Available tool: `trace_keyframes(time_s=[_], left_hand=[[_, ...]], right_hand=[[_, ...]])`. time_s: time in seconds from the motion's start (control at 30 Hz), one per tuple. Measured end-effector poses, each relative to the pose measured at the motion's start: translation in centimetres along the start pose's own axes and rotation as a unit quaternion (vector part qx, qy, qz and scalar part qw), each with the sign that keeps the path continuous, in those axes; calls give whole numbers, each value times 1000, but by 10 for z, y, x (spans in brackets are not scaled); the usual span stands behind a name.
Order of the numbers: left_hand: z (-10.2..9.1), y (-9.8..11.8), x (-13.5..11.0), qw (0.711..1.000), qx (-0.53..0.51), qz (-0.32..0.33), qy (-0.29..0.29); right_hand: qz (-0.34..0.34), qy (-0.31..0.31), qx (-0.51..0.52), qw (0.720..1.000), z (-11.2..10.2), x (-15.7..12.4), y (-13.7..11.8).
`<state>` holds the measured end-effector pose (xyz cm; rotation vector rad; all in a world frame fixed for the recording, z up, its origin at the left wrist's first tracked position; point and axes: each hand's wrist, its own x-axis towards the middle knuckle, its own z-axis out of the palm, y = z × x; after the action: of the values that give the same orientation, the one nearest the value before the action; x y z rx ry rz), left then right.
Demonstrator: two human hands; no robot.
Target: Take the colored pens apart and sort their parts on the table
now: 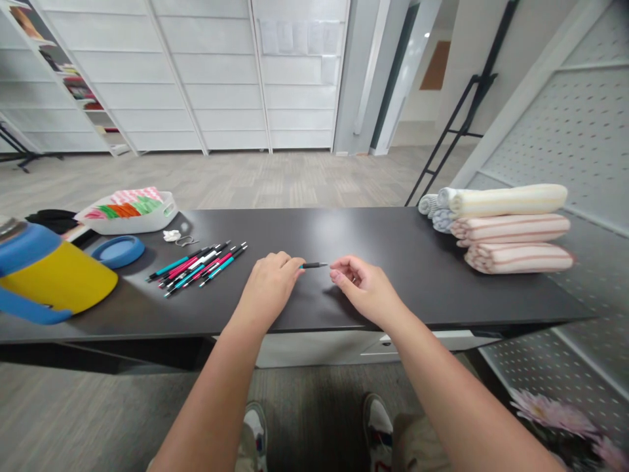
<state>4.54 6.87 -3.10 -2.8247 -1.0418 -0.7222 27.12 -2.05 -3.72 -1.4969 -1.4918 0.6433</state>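
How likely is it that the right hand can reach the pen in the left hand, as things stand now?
Likely yes: the right hand is just beside the exposed end of the pen, and nothing visible stands between them.

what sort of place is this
Probably an indoor workroom or office-like space: tall white shelving stands across the room, a white perforated panel rises at right, and the dark desk holds pens and rolled cloths.

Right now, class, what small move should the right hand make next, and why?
Perhaps the right hand should pinch the pen by its free end: the left hand holds the pen, and the right hand curls open, seemingly just short of that end.
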Motion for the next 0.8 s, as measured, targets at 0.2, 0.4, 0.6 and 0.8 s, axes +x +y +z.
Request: trace_keyframes(time_s=[0.2, 0.4, 0.6, 0.8], left_hand=[[4, 2, 0, 999, 8, 39, 16], [3, 2, -2, 997, 0, 62, 35], [2, 3, -1, 998, -32, 62, 11], [1, 3, 0, 997, -40, 60, -13]], right_hand=[[-28, -11, -50, 998, -1, 2, -3], [-71, -15, -85, 994, 0, 4, -4], [-99, 0, -89, 991, -2, 2, -3], [-82, -2, -83, 993, -3, 1, -2]])
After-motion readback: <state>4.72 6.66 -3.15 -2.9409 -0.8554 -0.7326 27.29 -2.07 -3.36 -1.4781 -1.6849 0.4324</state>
